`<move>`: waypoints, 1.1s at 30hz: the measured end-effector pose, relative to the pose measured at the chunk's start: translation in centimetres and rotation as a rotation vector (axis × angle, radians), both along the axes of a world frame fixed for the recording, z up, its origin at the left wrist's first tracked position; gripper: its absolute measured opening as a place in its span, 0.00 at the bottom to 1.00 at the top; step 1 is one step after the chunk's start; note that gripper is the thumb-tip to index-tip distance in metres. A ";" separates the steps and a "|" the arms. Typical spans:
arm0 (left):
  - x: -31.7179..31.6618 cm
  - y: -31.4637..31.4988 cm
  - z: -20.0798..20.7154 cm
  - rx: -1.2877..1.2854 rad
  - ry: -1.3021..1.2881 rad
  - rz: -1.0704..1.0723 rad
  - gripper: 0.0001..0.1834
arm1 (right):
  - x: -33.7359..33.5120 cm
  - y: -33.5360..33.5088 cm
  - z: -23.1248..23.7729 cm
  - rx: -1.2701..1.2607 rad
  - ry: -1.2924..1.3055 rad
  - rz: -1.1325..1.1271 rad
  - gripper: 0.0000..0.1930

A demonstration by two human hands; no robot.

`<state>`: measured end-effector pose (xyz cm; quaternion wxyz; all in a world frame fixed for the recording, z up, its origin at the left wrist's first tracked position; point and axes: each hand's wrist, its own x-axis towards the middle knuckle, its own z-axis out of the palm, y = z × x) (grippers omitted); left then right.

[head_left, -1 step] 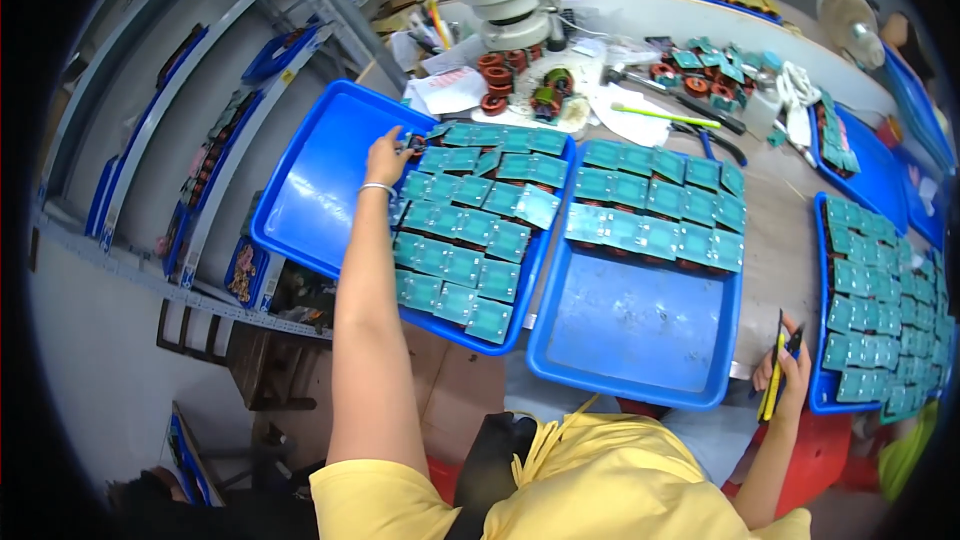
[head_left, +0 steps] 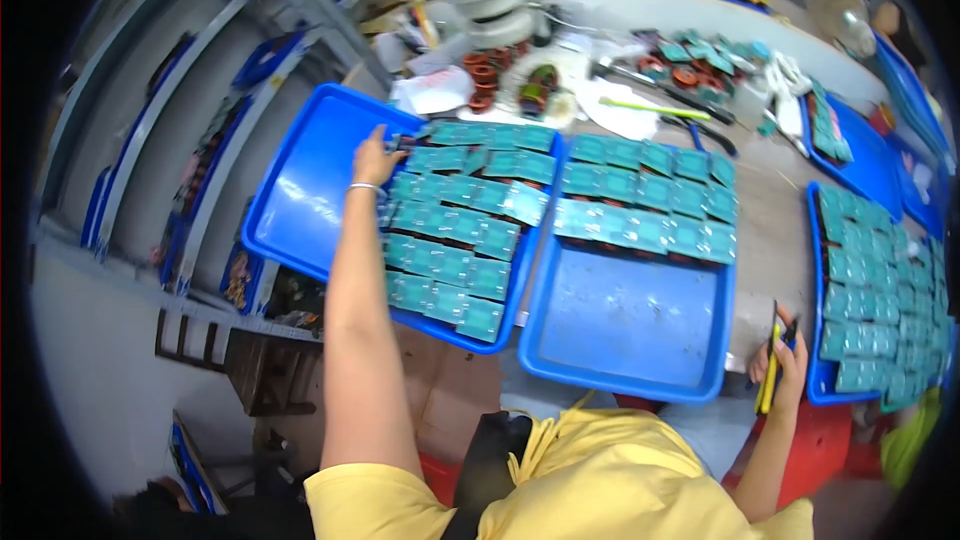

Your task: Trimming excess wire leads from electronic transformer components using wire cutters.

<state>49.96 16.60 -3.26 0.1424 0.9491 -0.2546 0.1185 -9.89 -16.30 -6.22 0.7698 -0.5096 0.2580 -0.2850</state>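
My left hand (head_left: 372, 158) reaches to the far part of the left blue tray (head_left: 300, 195). Its fingers are closed at a small dark part (head_left: 401, 143) beside the rows of green circuit boards (head_left: 440, 222); blur hides just what they grip. Low on the right, my right hand (head_left: 785, 370) is wrapped round a slim hand tool with yellow handles (head_left: 768, 385), apparently pliers, its dark tip pointing up. Between my hands stands a second blue tray (head_left: 625, 315), with more green circuit boards (head_left: 640, 225) in its far half and bare bottom in its near half.
A third blue tray (head_left: 815, 370) full of green boards stands at the right. Beyond the trays are a microscope (head_left: 485, 5), red-brown coils (head_left: 482, 80), a green-yellow pen-like stick (head_left: 640, 108) and a heap of parts (head_left: 690, 65). Metal shelving (head_left: 215, 105) rises at the left.
The whole view has shifted slightly left and become blurrier. Both hands keep nearly the same places by the trays, the right one still round its tool.
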 end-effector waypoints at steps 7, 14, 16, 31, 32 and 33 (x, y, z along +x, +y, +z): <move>-17.9 -13.6 7.8 -0.397 0.061 -0.592 0.19 | 0.7 -0.4 0.8 0.041 0.043 0.033 0.26; -31.7 -19.7 3.3 0.033 -0.198 -0.895 0.31 | 0.7 -0.1 1.7 -0.009 0.110 0.063 0.24; -32.0 -19.8 2.4 0.023 -0.212 -0.821 0.34 | 0.6 -0.2 1.7 -0.017 0.110 0.067 0.24; -41.2 -16.0 6.6 -1.124 1.532 -0.699 0.41 | 0.9 0.0 2.3 -0.100 0.172 0.058 0.23; -41.9 -16.0 6.6 -1.136 1.568 -0.672 0.41 | 1.1 0.0 2.4 -0.100 0.178 0.054 0.23; -42.5 -15.9 6.5 -1.148 1.604 -0.645 0.43 | 1.4 -0.2 2.4 -0.194 0.213 0.055 0.23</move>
